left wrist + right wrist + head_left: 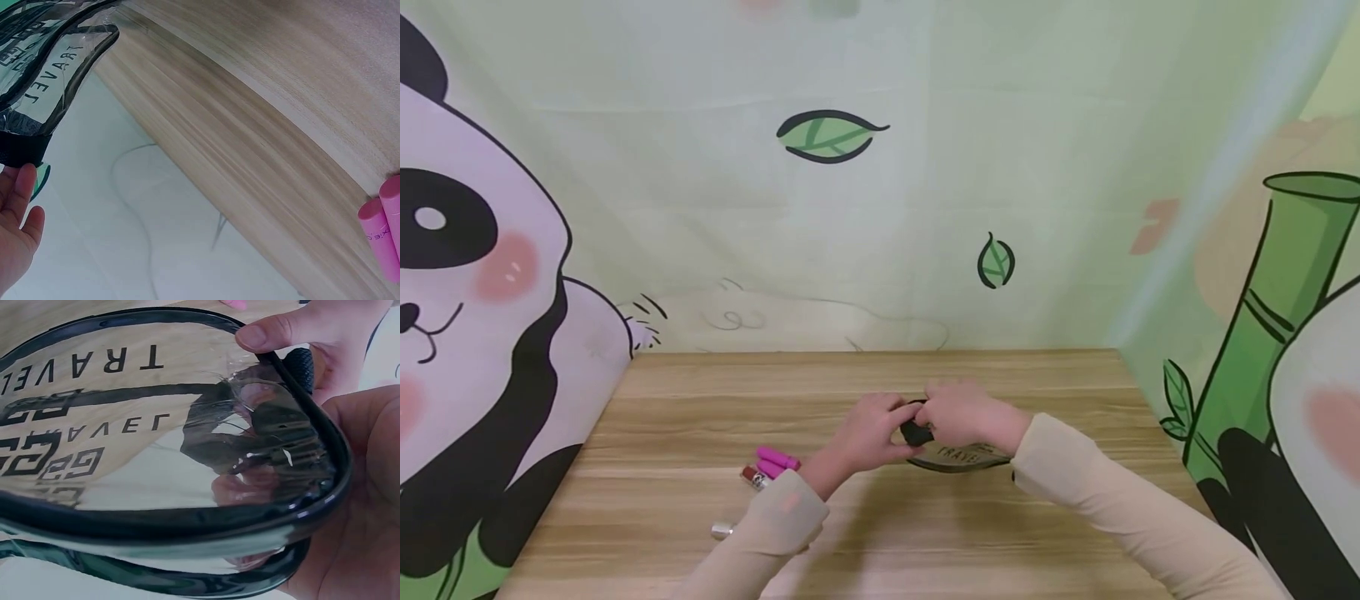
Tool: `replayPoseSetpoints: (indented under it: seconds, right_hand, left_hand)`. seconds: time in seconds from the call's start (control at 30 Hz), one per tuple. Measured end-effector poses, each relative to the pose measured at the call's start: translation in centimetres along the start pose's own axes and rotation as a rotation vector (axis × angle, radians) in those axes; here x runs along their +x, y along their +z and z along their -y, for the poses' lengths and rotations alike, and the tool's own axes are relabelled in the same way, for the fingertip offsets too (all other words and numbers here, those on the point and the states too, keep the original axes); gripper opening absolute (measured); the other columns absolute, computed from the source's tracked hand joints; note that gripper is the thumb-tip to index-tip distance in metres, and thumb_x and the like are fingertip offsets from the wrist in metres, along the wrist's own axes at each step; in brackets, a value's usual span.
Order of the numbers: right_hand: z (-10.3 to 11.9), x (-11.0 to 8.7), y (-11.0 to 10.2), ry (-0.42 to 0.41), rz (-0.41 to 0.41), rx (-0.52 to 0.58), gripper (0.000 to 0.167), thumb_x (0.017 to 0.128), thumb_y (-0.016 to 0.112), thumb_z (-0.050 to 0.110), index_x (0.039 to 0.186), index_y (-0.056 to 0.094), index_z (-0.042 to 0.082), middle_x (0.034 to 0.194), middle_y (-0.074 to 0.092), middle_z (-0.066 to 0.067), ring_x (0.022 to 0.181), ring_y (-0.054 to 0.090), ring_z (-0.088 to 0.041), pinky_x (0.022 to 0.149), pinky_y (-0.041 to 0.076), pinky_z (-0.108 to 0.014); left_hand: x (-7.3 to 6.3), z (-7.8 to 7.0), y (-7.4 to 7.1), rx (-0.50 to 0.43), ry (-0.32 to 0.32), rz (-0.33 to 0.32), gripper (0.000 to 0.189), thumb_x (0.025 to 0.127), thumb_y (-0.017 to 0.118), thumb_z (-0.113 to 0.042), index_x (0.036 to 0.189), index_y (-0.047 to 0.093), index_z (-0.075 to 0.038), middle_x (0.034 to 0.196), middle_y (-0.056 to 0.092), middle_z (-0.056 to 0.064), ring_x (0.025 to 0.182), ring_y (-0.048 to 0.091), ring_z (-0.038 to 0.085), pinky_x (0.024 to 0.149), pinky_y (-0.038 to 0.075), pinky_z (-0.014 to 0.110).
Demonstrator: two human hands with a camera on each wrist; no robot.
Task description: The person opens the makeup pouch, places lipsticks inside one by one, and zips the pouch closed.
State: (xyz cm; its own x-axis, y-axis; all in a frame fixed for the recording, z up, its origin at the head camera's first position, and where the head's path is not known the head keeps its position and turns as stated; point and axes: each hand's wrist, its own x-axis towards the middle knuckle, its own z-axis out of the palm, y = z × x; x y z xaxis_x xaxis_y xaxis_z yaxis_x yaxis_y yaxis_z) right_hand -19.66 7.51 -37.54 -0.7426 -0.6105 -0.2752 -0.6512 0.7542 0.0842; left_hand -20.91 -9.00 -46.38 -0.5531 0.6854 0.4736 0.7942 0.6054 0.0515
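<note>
A clear zip pouch (958,457) with black trim and TRAVEL lettering is held up over the table between both hands. My left hand (871,429) grips its black end; in the left wrist view that hand's fingers (24,184) lie against the black tab. Across from it my right hand (962,414) holds the same end, its fingertips hidden. In the right wrist view the pouch (137,450) fills the frame, with the left thumb pressing its rim and the right palm (372,481) beside it. Whether the zip is open I cannot tell.
Pink tubes (778,460) lie on the wooden table (700,400) left of the hands. Close by are a tube with a reddish-brown end (754,477) and a silver-ended item (722,530), partly behind the left sleeve. A printed cloth backdrop (925,167) stands behind the table.
</note>
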Motion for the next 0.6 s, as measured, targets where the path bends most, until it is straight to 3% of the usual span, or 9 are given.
replayPoseSetpoints:
  seconds: [0.6]
  right_hand:
    - [-0.63,0.07,0.97,-0.063,-0.08,0.099,0.013,0.081,0.053,0.014,0.076,0.062,0.022,0.072,0.049,0.002,0.058,0.042,-0.011,0.05,0.035,-0.027]
  left_hand:
    - [-0.19,-0.11,0.24,-0.002,0.012,-0.014,0.047,0.067,0.069,-0.047,0.104,0.061,-0.019,0.082,0.054,-0.003,0.071,0.05,0.011,0.071,0.043,0.029]
